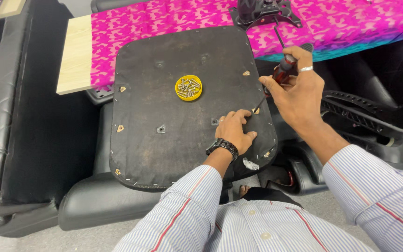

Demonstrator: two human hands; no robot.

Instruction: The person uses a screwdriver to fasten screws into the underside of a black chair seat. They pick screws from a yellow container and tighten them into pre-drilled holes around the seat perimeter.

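The right hand (297,93) is clenched around a screwdriver (278,77) with a dark red handle, its thin shaft angled down to a bracket hole at the right edge of the seat base (178,135). The left hand (234,130), holding nothing, presses flat beside that hole. The screwdriver looks light, stiff and easy to grip by its handle. The base seems rigid and heavy. A yellow cap (188,87) of small screws sits mid-base.

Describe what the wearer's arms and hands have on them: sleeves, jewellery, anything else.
Both arms wear long shirt sleeves, white with fine blue pinstripes and a wider red stripe. The left hand has a black wristwatch on a metal-link band. The right hand has a silver ring. No gloves.
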